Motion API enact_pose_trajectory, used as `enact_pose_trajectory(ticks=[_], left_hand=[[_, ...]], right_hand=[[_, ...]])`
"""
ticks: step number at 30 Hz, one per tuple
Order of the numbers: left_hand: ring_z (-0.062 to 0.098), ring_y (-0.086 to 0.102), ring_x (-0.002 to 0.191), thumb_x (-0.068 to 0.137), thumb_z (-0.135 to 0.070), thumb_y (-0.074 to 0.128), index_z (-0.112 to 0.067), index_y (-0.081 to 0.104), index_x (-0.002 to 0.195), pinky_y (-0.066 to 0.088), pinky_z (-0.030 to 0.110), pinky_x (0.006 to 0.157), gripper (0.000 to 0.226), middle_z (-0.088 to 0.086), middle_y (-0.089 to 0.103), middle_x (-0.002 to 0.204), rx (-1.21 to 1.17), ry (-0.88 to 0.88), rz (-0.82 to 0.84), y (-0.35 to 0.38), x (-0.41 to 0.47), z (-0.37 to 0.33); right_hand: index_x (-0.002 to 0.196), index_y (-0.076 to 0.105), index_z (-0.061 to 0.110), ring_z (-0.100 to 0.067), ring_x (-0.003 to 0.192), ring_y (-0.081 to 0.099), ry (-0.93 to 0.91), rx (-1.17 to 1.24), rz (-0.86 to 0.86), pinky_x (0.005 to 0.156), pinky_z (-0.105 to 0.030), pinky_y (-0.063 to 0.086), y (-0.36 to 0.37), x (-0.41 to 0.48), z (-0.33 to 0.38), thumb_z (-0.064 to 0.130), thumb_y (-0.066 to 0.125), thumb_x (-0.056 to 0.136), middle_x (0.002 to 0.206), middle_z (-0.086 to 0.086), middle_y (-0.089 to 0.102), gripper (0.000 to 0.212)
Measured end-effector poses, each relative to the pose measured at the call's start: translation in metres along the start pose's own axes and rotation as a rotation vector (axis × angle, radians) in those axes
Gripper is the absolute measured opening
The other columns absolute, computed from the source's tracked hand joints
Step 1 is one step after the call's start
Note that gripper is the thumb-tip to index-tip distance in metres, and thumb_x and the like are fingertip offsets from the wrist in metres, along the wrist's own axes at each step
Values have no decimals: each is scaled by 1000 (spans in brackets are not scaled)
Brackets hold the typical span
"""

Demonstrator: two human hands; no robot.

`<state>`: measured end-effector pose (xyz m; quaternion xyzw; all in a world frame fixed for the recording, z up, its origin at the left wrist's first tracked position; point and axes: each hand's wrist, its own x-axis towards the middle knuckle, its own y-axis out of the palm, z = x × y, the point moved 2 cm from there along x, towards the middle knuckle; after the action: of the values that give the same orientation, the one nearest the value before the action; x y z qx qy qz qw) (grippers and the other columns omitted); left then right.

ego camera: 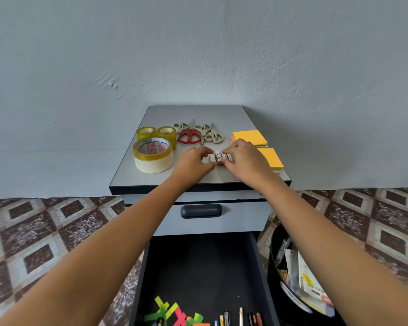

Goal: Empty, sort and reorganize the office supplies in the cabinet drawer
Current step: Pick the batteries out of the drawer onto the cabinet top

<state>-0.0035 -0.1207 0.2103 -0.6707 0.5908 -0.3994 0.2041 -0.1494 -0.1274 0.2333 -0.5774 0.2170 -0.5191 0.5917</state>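
From the head camera I look down at the grey cabinet top (198,114), where both my hands meet over a short row of batteries (218,157), or what look like batteries: small labelled cylinders with a gold end showing toward me. My left hand (193,161) pinches the row's left end with curled fingers and thumb, and my right hand (243,156) grasps the right end the same way, so the row lies directly between them and neither hand is nearer. The row runs left to right, while each cell seems to point front to back, so I judge the next move is to squeeze them inward to square them up. Behind them lie red scissors (189,135) and beige scissors (213,135). To the left sit a large tape roll (153,156) and two small yellow rolls (146,132); to the right, orange sticky notes (250,137), partly under my right hand. Below, the open drawer (198,267) holds pens (240,317) and coloured strips (170,311) at its near end, so I'd say emptying is not finished.
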Motion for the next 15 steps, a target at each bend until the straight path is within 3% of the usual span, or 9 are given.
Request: enact_pose_trajectory(ticks=[7, 11, 15], left_hand=[[10, 55, 103, 87, -21, 63, -17, 62, 118, 44, 20, 90, 31, 1, 61, 113, -120, 10, -71, -15, -69, 7], [3, 54, 98, 87, -20, 64, -19, 64, 116, 37, 2, 82, 29, -5, 61, 110, -117, 21, -93, -14, -108, 18], [2, 52, 95, 87, -19, 64, -18, 64, 116, 32, -4, 79, 29, -8, 59, 106, -96, 17, -40, -3, -143, 28]], right_hand=[[122, 63, 8, -20, 114, 52, -37, 230, -101, 92, -20, 34, 4, -48, 16, 19, 54, 94, 121, -6, 58, 31], [119, 65, 6, -21, 113, 54, -46, 306, -89, 95, -24, 37, 13, -83, 23, 18, 58, 92, 117, -6, 60, 30], [121, 63, 10, -16, 112, 53, -24, 334, -27, 91, -20, 37, 28, -119, 26, 20, 57, 93, 119, -2, 59, 31]])
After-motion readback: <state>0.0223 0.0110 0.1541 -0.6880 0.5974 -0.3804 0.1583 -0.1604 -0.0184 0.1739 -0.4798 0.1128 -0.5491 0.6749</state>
